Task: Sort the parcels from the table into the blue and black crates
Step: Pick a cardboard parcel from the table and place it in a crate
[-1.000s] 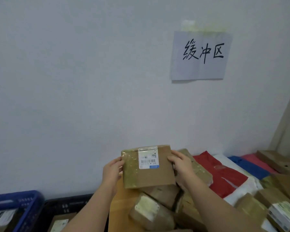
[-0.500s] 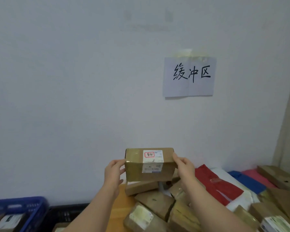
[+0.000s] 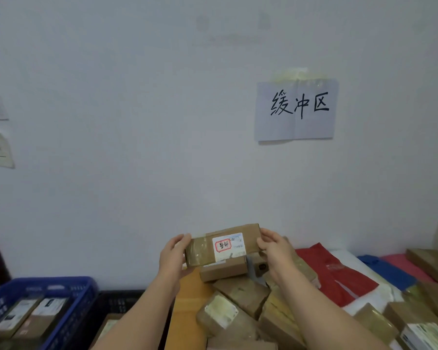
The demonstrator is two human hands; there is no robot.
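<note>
Pale wall with a taped white paper sign (image 3: 295,109) is filling most of the view, and low against it the two hands are holding up a brown taped cardboard parcel (image 3: 223,246). The fingers of the left hand (image 3: 173,253) are curling round its left end while the right hand (image 3: 273,245) is pinching its right end, thumb on top. Compared with half a second ago, the parcel is now tilting, right end higher, and its white label with a red-outlined stamp (image 3: 223,245) is facing the camera more squarely; a second ago a broader face with a barcode label was showing, so the person seems to be turning the box to read the sorting mark. It is hanging in the air above the heap of brown cardboard parcels (image 3: 240,294) on the orange table (image 3: 187,306). Down on the left the blue plastic crate (image 3: 81,289) is holding some parcels, with the black plastic crate (image 3: 116,301) beside it. My guess is the choice of crate comes next.
</note>
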